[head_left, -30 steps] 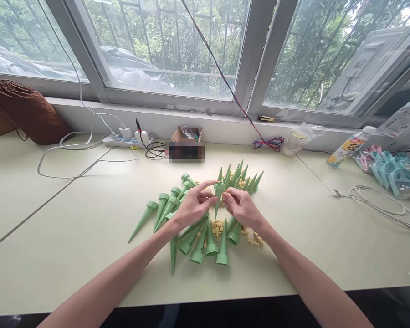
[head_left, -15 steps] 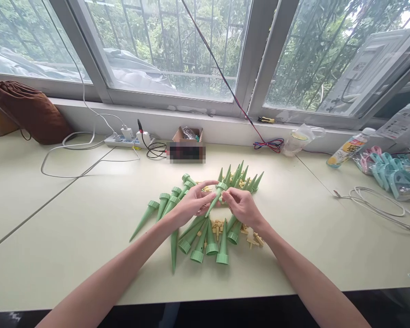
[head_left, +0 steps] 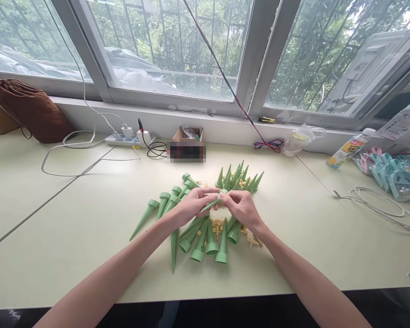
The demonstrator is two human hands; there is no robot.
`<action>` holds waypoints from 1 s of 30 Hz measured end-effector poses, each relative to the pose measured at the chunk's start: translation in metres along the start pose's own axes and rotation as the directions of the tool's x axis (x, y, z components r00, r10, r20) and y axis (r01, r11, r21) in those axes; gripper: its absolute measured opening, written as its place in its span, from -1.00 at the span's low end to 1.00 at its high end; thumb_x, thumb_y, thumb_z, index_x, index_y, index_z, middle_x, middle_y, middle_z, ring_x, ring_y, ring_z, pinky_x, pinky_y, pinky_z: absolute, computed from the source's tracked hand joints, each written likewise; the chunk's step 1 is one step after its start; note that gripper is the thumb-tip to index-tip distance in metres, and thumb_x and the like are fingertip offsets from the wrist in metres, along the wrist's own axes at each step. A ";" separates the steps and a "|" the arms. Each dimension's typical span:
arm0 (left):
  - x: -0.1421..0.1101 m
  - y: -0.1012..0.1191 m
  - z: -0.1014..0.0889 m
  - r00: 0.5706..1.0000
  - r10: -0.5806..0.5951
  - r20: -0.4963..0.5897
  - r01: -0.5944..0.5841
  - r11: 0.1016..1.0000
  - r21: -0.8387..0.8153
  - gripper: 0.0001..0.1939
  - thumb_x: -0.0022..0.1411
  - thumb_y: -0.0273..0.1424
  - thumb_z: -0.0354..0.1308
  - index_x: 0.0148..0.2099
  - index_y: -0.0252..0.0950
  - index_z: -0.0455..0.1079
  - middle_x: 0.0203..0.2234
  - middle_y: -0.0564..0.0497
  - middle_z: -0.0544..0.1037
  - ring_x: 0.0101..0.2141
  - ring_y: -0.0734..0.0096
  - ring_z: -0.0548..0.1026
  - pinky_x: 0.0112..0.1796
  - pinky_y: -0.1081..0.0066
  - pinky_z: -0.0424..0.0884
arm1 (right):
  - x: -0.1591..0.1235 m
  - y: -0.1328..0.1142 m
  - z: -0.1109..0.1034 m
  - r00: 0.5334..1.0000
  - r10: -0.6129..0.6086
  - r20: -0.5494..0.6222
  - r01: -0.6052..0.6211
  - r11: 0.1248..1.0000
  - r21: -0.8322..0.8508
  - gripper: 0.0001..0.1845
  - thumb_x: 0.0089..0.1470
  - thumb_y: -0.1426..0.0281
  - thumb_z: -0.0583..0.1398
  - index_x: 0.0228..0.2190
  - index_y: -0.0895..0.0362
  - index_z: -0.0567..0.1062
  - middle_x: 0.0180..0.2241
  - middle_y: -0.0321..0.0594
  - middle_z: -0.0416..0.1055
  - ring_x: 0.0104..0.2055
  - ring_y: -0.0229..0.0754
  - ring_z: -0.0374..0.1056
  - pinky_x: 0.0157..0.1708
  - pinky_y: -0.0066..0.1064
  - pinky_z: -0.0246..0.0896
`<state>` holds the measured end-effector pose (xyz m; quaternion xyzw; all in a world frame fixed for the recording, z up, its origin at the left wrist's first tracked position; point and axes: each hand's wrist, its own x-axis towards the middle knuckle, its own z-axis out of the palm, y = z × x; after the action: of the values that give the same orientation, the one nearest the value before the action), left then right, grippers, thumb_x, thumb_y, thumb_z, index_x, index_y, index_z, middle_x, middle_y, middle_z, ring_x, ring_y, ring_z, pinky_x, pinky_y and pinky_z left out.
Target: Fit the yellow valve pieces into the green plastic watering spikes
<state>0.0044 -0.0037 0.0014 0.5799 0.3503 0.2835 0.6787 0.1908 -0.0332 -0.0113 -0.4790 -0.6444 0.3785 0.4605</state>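
My left hand (head_left: 195, 203) grips a green plastic watering spike (head_left: 209, 205), its tip pointing down and left and its ribbed cap tilted up. Pressed against the spike just below the cap are the closed fingertips of my right hand (head_left: 241, 206); whatever small piece may be between them is hidden. Several capped spikes (head_left: 146, 216) lie to the left of my hands. Nearer to me are several spikes with open wide ends (head_left: 222, 248). A group of spikes stands points up (head_left: 237, 175) behind. Small yellow plastic fittings (head_left: 217, 226) lie below my hands.
At the back are a small cardboard box (head_left: 187, 133), a power strip (head_left: 119, 140) with cables and a coiled wire (head_left: 269, 145). A drink bottle (head_left: 348, 148), bagged blue clips (head_left: 392, 175) and a white cable (head_left: 372, 200) lie on the right. A brown pouch (head_left: 34, 111) rests at left.
The held spike has tipped over to lie flatter, its cap slightly lower. My right fingertips have moved left from beside the cap onto the spike's body. My left hand barely moved.
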 end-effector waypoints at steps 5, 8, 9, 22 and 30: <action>-0.001 0.000 0.002 1.000 -0.013 -0.006 0.013 0.999 0.043 -0.45 0.24 -0.12 0.21 0.15 -0.37 0.39 -0.51 0.04 0.41 -0.64 0.67 0.08 -0.64 0.54 -0.07 | -0.001 -0.001 0.000 1.000 0.030 -0.005 -0.029 0.999 0.021 -0.50 0.12 0.06 0.19 -0.66 0.16 0.41 -0.75 -0.37 0.12 -0.68 -0.35 -0.02 -0.69 -0.45 -0.13; 0.000 0.000 0.002 1.000 -0.016 -0.014 0.017 0.999 0.047 -0.45 0.22 -0.12 0.22 0.14 -0.36 0.40 -0.52 0.05 0.41 -0.64 0.65 0.10 -0.65 0.55 -0.06 | -0.001 -0.001 0.001 0.999 0.038 -0.011 -0.038 0.999 0.023 -0.51 0.13 0.09 0.19 -0.67 0.16 0.41 -0.76 -0.37 0.12 -0.69 -0.35 -0.02 -0.70 -0.46 -0.13; 0.000 0.000 0.002 1.000 -0.016 -0.014 0.016 0.999 0.046 -0.45 0.22 -0.12 0.22 0.14 -0.35 0.40 -0.52 0.05 0.41 -0.64 0.65 0.10 -0.65 0.55 -0.06 | -0.001 0.000 0.002 0.999 0.038 -0.014 -0.038 0.999 0.022 -0.51 0.13 0.10 0.19 -0.67 0.17 0.41 -0.76 -0.37 0.12 -0.69 -0.35 -0.02 -0.70 -0.46 -0.13; 0.001 -0.004 -0.001 1.000 -0.010 0.016 0.010 1.000 0.029 -0.48 0.25 -0.13 0.21 0.14 -0.34 0.40 -0.51 0.06 0.39 -0.64 0.66 0.08 -0.63 0.53 -0.07 | -0.001 0.001 0.002 1.000 0.023 -0.020 -0.023 1.000 -0.017 -0.51 0.15 0.14 0.16 -0.68 0.17 0.41 -0.75 -0.35 0.16 -0.69 -0.35 0.02 -0.68 -0.46 -0.08; 0.000 -0.003 0.000 1.000 -0.016 0.015 0.016 0.999 0.034 -0.46 0.26 -0.13 0.20 0.16 -0.36 0.38 -0.51 0.06 0.39 -0.64 0.67 0.09 -0.63 0.53 -0.06 | -0.002 -0.001 0.002 1.000 -0.005 -0.026 0.004 0.999 -0.032 -0.52 0.16 0.18 0.15 -0.69 0.19 0.41 -0.75 -0.36 0.16 -0.68 -0.36 0.02 -0.68 -0.48 -0.07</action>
<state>0.0043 -0.0042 -0.0020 0.5905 0.3543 0.2677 0.6738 0.1892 -0.0352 -0.0112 -0.4896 -0.6453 0.3609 0.4621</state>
